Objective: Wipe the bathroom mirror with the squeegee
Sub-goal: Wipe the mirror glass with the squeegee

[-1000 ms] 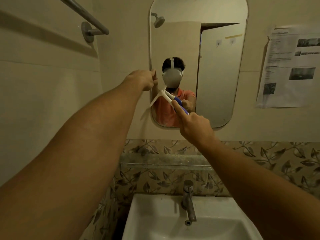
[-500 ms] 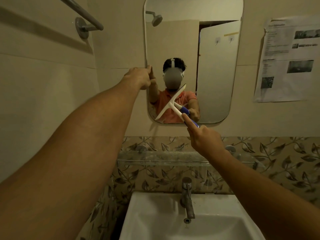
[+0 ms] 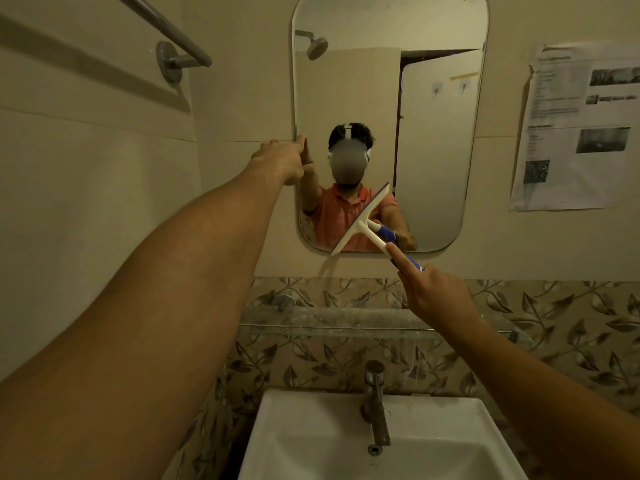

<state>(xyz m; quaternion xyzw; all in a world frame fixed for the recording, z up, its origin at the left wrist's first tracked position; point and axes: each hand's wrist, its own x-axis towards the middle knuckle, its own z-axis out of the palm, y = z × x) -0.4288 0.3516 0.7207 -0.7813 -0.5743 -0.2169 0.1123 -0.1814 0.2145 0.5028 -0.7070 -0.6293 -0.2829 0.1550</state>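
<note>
Projecting from the left wall at upper left: a metal towel bar [image 3: 166,29], well apart from the mirror. Reaching across bare cream wall with the left hand [image 3: 280,161] and gripping the left rim of the round-cornered mirror [image 3: 433,150] at about mid-height, curling the fingers round that edge. Leaving the upper half of the glass and its right side uncovered, above and beside the tool. Laying the white blade of the squeegee [image 3: 360,223] slantwise over the lower middle of the mirror, upper end toward the right, lower end overrunning the bottom rim onto the wall; contact of blade with glass not determinable. Holding the blue-and-white handle in the right hand [image 3: 436,296], stretching the index finger straight along the handle's top and wrapping the remaining fingers closely round it. Hovering that hand above a clear glass shelf [image 3: 329,320] running along the leaf-patterned tile band [image 3: 571,323]; lower down, standing at centre, a metal tap [image 3: 375,400] over a white basin [image 3: 311,445]. Hanging on the wall right of the mirror, apart from its rim: a printed sheet [image 3: 575,129] bearing photographs and text, too blurred for reading.
</note>
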